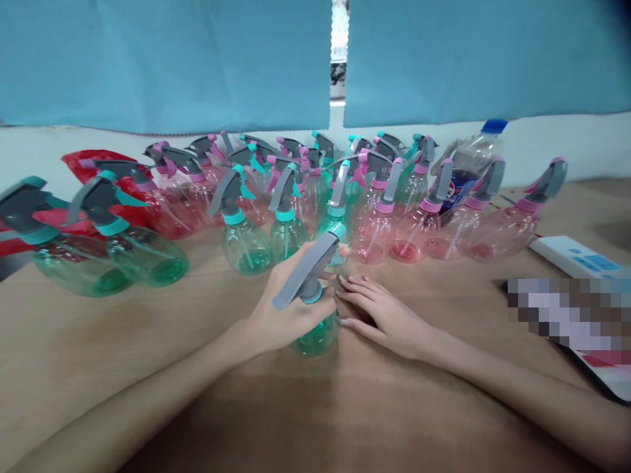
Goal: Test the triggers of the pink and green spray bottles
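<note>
A green spray bottle point(315, 336) with a grey and teal trigger head stands at the middle of the wooden table. My left hand point(286, 302) is wrapped round its neck, just under the spray head. To the right of that bottle, my right hand point(384, 315) rests on the table top with its fingers spread and nothing in them. Behind both hands, several green bottles point(246, 246) with teal collars and several pink bottles point(374, 233) with pink collars stand in close rows.
Two green bottles point(148, 256) and a red plastic bag point(98, 167) are at the left. A large bottle with a blue cap point(494, 127) stands at the back right. A white device point(572, 256) and a partly blurred flat object point(586, 361) lie at the right.
</note>
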A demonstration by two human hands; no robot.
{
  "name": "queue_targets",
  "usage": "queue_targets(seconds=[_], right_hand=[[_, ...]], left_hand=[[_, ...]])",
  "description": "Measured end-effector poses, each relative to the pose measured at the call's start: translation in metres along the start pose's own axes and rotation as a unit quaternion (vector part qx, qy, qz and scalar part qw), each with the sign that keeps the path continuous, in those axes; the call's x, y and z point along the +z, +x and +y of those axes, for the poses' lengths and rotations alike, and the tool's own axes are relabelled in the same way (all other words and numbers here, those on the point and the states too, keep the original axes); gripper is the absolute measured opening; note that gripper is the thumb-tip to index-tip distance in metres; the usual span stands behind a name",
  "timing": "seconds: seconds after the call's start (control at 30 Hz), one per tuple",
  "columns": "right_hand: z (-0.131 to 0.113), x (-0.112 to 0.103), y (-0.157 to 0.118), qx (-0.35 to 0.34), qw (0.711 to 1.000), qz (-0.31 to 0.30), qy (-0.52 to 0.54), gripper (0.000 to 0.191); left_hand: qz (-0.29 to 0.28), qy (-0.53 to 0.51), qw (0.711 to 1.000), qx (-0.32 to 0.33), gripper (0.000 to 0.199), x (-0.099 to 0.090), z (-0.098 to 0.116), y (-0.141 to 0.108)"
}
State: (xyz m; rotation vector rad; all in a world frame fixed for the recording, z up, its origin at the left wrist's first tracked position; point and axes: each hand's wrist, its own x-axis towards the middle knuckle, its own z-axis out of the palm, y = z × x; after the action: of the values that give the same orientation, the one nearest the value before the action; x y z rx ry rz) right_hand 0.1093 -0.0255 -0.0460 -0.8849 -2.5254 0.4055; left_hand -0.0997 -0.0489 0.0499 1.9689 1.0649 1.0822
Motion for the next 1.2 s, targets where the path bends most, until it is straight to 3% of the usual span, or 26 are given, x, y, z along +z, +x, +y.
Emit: queue_targets(seconds=[0.3, 0.47, 0.67, 0.8, 0.97, 1.2], right_hand=[[0.001, 0.001, 0.000, -0.001, 1.000, 0.002, 0.004, 0.051], [0.001, 0.001, 0.000, -0.001, 1.000, -0.002, 0.000, 0.050], [0.002, 0.001, 0.000, -0.002, 1.000, -0.004, -0.004, 0.051], [0.001, 0.000, 0.000, 0.001, 1.000, -0.007, -0.006, 0.052], [0.000, 0.000, 0.001, 0.003, 1.000, -0.008, -0.004, 0.051], [0.000, 0.000, 0.001, 0.001, 1.000, -0.005, -0.003, 0.051]], left_hand=[[0.012, 0.011, 1.000, -0.013, 0.061, 0.005, -0.001, -0.001], [0.006, 0.021, 1.000, -0.001, 0.049, 0.002, -0.003, -0.001], [-0.019, -0.085, 0.996, -0.003, 0.036, -0.006, 0.001, -0.002], [-0.031, -0.086, 0.995, -0.041, 0.033, -0.009, 0.007, 0.001], [-0.046, -0.079, 0.995, -0.048, 0.041, -0.008, 0.011, 0.002], [-0.022, -0.038, 0.998, -0.046, 0.047, -0.003, 0.004, -0.001]])
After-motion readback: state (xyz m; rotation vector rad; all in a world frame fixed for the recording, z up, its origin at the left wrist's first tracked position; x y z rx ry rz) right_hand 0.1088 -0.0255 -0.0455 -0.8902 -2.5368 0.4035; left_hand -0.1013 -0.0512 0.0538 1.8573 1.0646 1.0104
